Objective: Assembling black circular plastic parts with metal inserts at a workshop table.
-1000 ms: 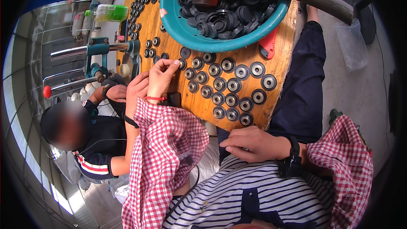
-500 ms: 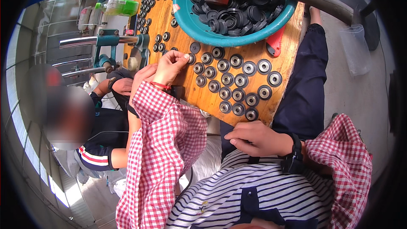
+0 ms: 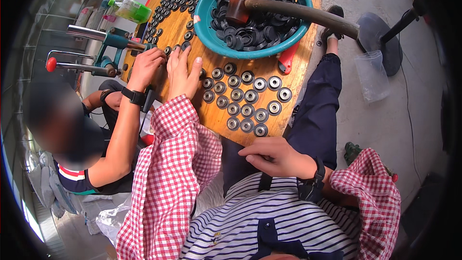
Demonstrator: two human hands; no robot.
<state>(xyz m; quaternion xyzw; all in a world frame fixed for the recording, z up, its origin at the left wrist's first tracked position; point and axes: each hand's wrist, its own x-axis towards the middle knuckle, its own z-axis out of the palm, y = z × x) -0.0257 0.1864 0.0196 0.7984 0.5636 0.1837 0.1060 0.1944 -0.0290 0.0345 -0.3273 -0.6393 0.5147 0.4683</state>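
Note:
My left hand (image 3: 182,74) reaches over the wooden table (image 3: 276,123) with fingers stretched out and thumb apart. Its fingertips are at a few small black wheels; a plain black disc (image 3: 186,45) sits by them, and any contact is unclear. To its right, several black wheels with metal bearings (image 3: 250,97) lie in loose rows. My right hand (image 3: 279,158) hangs loosely at the table's near edge, fingers slightly bent, with nothing visible in it. Beside my left hand, a co-worker's hand (image 3: 147,67) reaches toward the same wheels.
A teal tub (image 3: 250,54) full of black plastic wheels stands farther back, a mallet (image 3: 303,13) lying across it. A red-handled tool (image 3: 288,58) is beside the tub. At left are a metal press (image 3: 108,50), a green bottle (image 3: 134,10) and more wheels (image 3: 180,0).
My left hand has let go of a small black wheel and moved left, fingers spreading. The co-worker's hand has come forward onto the table beside it. The view has shifted slightly.

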